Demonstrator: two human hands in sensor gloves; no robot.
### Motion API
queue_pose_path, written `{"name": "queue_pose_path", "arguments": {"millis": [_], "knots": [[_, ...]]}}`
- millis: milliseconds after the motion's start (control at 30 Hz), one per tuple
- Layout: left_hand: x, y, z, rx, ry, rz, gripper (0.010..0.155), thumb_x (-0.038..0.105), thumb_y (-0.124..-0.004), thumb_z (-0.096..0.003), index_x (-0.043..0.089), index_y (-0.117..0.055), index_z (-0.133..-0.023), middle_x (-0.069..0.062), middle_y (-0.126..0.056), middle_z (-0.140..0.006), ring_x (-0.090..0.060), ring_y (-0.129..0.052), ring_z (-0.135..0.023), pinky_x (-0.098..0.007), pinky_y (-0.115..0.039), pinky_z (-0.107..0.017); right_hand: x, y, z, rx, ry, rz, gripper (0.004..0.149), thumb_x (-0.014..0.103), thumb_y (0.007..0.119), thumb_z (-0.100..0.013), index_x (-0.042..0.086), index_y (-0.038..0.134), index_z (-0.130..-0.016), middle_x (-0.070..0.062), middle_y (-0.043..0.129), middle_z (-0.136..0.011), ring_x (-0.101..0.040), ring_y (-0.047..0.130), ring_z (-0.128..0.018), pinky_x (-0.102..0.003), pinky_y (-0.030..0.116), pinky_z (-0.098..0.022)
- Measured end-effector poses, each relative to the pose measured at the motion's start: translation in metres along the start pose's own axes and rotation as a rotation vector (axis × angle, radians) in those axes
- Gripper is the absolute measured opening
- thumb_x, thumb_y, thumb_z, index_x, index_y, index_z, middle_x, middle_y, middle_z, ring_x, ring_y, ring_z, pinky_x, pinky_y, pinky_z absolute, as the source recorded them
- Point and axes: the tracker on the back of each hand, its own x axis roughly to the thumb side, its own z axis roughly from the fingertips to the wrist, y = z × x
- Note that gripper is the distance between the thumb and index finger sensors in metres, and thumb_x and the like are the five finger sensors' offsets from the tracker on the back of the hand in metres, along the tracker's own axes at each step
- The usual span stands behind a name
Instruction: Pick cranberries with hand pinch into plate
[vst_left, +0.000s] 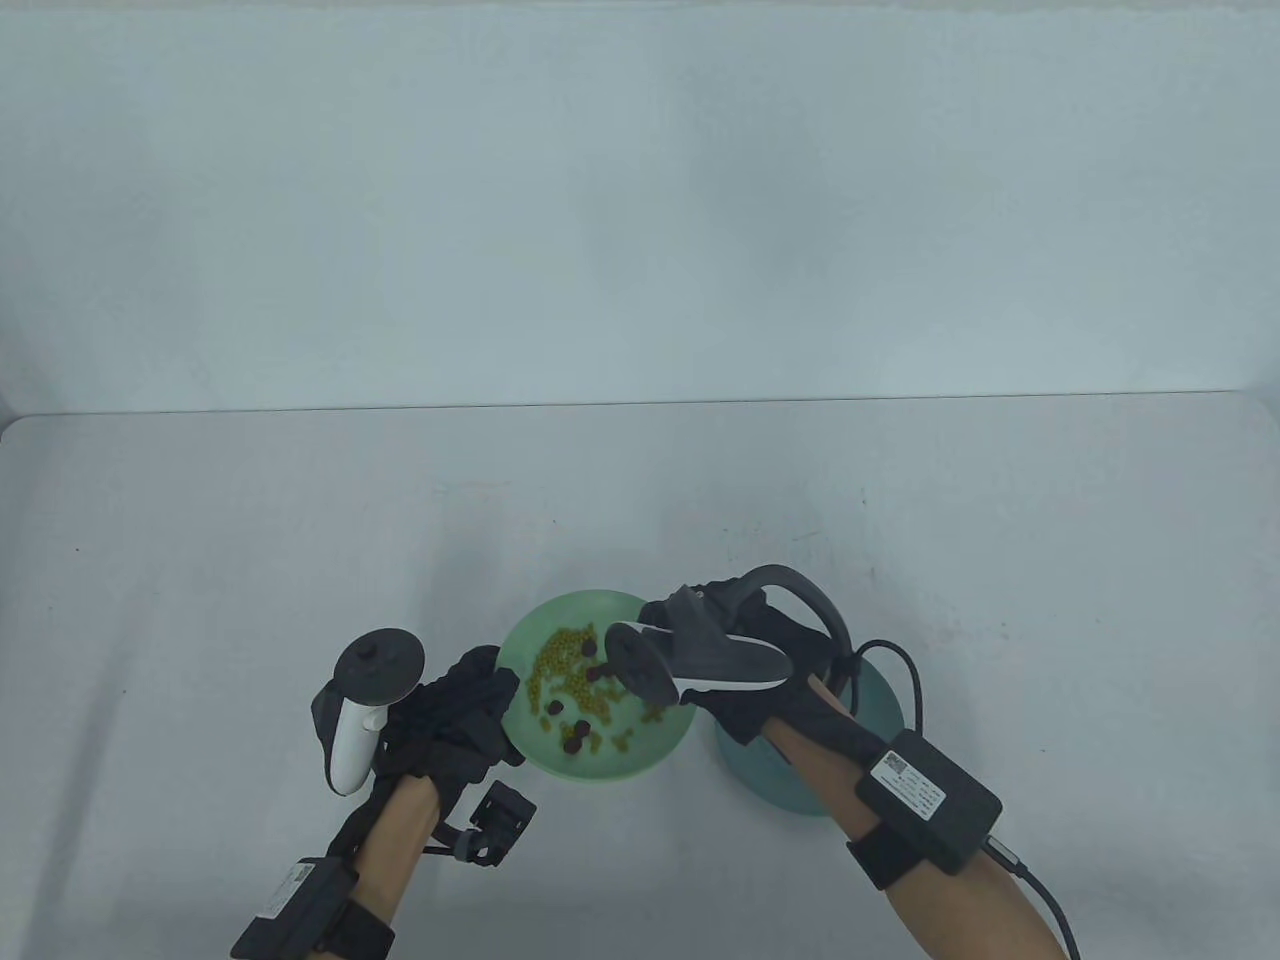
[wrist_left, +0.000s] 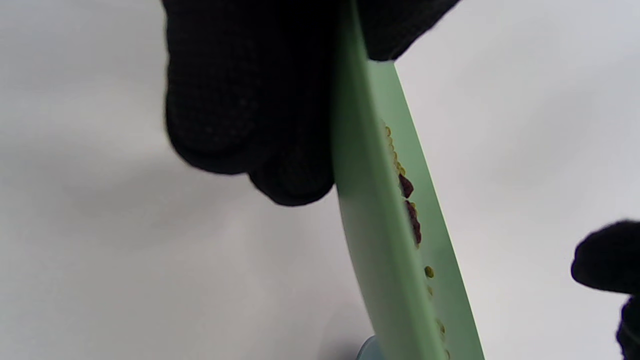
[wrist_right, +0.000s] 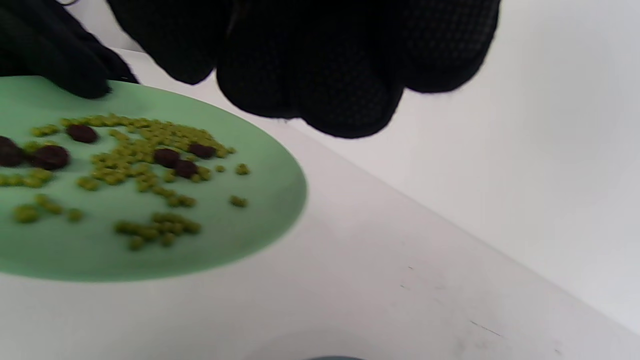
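A green plate (vst_left: 640, 760) holds several small green beans and dark red cranberries (vst_left: 575, 738). My left hand (vst_left: 497, 690) grips the plate's left rim; in the left wrist view its fingers (wrist_left: 240, 100) clamp the rim of the plate (wrist_left: 380, 225), with cranberries (wrist_left: 407, 187) on it. My right hand (vst_left: 655, 612) hovers over the plate's right side, under its tracker. In the right wrist view its bunched fingers (wrist_right: 310, 65) hang above the plate (wrist_right: 250, 200) and the cranberries (wrist_right: 167, 156). I cannot see whether they hold anything.
A blue plate (vst_left: 775, 785) sits right of the green one, mostly under my right forearm. The white table's far edge meets a white wall. My left hand also shows in the right wrist view (wrist_right: 50, 55).
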Motion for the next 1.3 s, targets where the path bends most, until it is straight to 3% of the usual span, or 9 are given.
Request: {"name": "queue_pose_path", "arguments": {"millis": [200, 433, 1300], "knots": [[0.000, 0.001, 0.000, 0.000, 0.000, 0.007, 0.052, 0.023, -0.066, -0.0602, -0.003, -0.056, -0.104, -0.018, -0.086, -0.081, -0.022, -0.109, -0.048, -0.028, -0.097, -0.035, 0.038, 0.003, -0.004, -0.012, -0.127, -0.001, 0.056, 0.055, 0.074, -0.052, 0.023, 0.078, -0.097, 0.014, 0.094, -0.061, -0.010, 0.100, -0.050, -0.034, 0.087, -0.043], [0.000, 0.002, 0.000, 0.005, 0.005, 0.013, 0.052, 0.023, -0.066, -0.0602, -0.003, -0.056, -0.104, -0.018, -0.086, -0.081, -0.022, -0.109, -0.047, -0.028, -0.097, -0.035, 0.060, 0.014, -0.005, -0.017, -0.209, -0.013, 0.055, 0.056, 0.075, -0.050, 0.025, 0.078, -0.096, 0.014, 0.094, -0.060, -0.009, 0.099, -0.050, -0.034, 0.087, -0.043], [-0.001, 0.002, -0.001, 0.010, 0.010, 0.002, 0.052, 0.023, -0.066, -0.0599, -0.004, -0.056, -0.104, -0.019, -0.086, -0.080, -0.022, -0.110, -0.047, -0.028, -0.098, -0.035, 0.080, 0.030, -0.009, -0.067, -0.262, 0.078, 0.049, 0.053, 0.076, -0.050, 0.026, 0.081, -0.090, 0.016, 0.094, -0.057, -0.008, 0.099, -0.049, -0.035, 0.087, -0.044]]}}
